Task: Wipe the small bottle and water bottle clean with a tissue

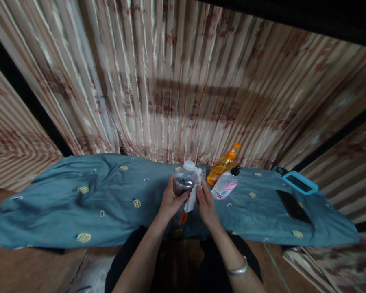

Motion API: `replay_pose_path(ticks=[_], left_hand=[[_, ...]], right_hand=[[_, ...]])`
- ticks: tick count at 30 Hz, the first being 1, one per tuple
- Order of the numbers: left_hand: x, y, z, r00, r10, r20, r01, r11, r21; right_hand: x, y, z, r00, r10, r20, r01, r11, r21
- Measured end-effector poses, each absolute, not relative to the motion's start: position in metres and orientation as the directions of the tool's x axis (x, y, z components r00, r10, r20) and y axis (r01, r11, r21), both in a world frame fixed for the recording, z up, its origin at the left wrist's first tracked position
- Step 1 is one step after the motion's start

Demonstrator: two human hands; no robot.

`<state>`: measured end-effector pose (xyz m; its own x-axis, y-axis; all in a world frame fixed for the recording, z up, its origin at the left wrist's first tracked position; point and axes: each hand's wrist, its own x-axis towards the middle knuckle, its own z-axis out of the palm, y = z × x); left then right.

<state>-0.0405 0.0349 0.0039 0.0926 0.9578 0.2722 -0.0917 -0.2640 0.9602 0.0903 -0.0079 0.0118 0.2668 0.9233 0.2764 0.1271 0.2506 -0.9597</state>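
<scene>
My left hand is wrapped round the left side of a clear plastic bottle with a white cap and something dark inside. A white tissue hangs along the bottle's right side, gripped in my right hand and pressed to the bottle. Under the tissue's lower end, an orange object shows in part; its kind is hard to make out. Just right of my right hand stand an orange pump bottle and a clear bottle with a black cap and pink label.
A blue-green cloth with yellow printed patches covers the table. On its right side lie a black phone and a light-blue framed device. Pleated curtains hang behind, and dark frame bars slant at both sides.
</scene>
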Motion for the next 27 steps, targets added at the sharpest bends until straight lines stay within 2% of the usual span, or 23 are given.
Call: replay_pose_path(ticks=[2, 5, 8, 11, 15, 21, 23, 27], left_hand=[[-0.039, 0.032, 0.009, 0.045, 0.960, 0.276, -0.099, -0.270, 0.958], [-0.038, 0.030, 0.015, -0.002, 0.955, 0.295, -0.115, -0.294, 0.949], [-0.036, 0.028, 0.016, 0.023, 0.961, 0.277, -0.089, -0.274, 0.958], [-0.034, 0.026, 0.014, 0.071, 0.965, 0.254, -0.089, -0.247, 0.965], [-0.032, 0.024, 0.011, 0.086, 0.962, 0.258, -0.088, -0.251, 0.964], [-0.034, 0.025, 0.010, 0.110, 0.955, 0.276, -0.176, -0.255, 0.951], [-0.037, 0.027, 0.012, 0.062, 0.963, 0.264, -0.190, -0.248, 0.950], [-0.049, 0.035, 0.015, -0.034, 0.969, 0.245, -0.126, -0.247, 0.961]], right_hand=[[0.081, -0.016, 0.012, 0.212, 0.901, 0.378, 0.289, 0.312, -0.905], [0.072, -0.022, 0.013, 0.129, 0.864, 0.487, 0.423, 0.396, -0.815], [0.074, -0.020, 0.016, 0.110, 0.829, 0.548, 0.469, 0.443, -0.764], [0.081, -0.016, 0.024, 0.143, 0.811, 0.567, 0.438, 0.462, -0.771], [0.090, -0.009, 0.034, 0.215, 0.856, 0.469, 0.282, 0.405, -0.869], [0.094, 0.020, 0.014, 0.281, 0.944, 0.175, -0.132, 0.218, -0.967], [0.091, 0.028, 0.000, 0.232, 0.968, 0.097, -0.164, 0.137, -0.977], [0.076, 0.037, -0.029, 0.154, 0.986, 0.061, -0.110, 0.078, -0.991]])
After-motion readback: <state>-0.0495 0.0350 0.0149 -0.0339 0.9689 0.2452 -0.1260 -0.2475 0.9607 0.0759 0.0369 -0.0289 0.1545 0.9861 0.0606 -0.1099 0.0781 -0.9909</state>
